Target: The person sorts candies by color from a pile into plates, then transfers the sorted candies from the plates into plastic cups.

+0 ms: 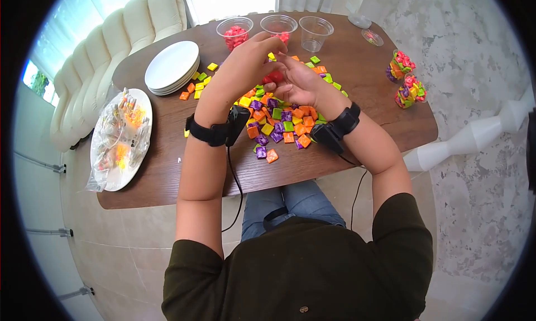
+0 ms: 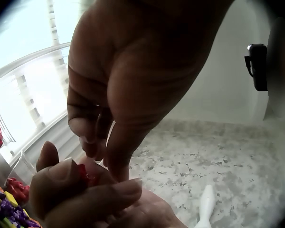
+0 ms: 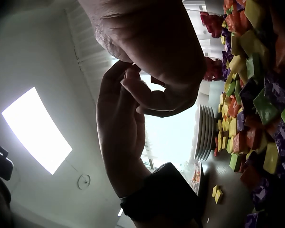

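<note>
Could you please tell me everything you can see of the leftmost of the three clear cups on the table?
The leftmost cup looks like clear plastic, with a round rim and an open top. It stands upright near the far edge of the table, to the left of the middle cup, and holds a heap of red pieces. In the head view the left hand hides some of its lower part.

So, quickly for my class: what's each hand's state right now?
Left hand: fingers bent downward; whether they pinch anything cannot be told.
Right hand: closed loosely, holding red pieces.
</note>
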The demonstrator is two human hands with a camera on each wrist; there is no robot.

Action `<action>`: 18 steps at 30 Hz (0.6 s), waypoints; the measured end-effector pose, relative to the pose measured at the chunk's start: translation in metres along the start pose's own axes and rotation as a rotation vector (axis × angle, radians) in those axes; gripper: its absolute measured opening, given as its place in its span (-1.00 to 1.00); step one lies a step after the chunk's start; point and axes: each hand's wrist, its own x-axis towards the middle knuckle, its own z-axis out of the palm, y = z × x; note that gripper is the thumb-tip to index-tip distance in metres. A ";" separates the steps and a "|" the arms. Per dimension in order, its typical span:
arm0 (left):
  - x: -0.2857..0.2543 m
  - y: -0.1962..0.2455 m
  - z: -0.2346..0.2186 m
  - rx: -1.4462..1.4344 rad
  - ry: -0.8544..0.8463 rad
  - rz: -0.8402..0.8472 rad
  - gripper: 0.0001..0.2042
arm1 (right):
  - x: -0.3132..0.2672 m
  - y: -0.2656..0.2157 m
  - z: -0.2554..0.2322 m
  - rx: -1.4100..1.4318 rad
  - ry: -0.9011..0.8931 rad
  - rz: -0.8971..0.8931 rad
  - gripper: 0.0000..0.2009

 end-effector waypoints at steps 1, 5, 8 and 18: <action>0.000 0.000 -0.003 0.018 0.018 -0.012 -0.78 | 0.004 -0.002 -0.002 0.004 -0.017 0.011 -0.70; 0.000 0.004 -0.027 0.064 0.078 -0.108 -0.78 | 0.019 -0.040 -0.001 -0.356 0.133 -0.237 -0.80; -0.005 0.001 -0.045 0.126 0.129 -0.167 -0.77 | 0.040 -0.092 -0.010 -0.744 0.397 -0.395 -0.81; -0.024 -0.016 -0.083 0.258 0.211 -0.276 -0.75 | 0.091 -0.146 -0.041 -2.053 0.866 -0.617 -0.60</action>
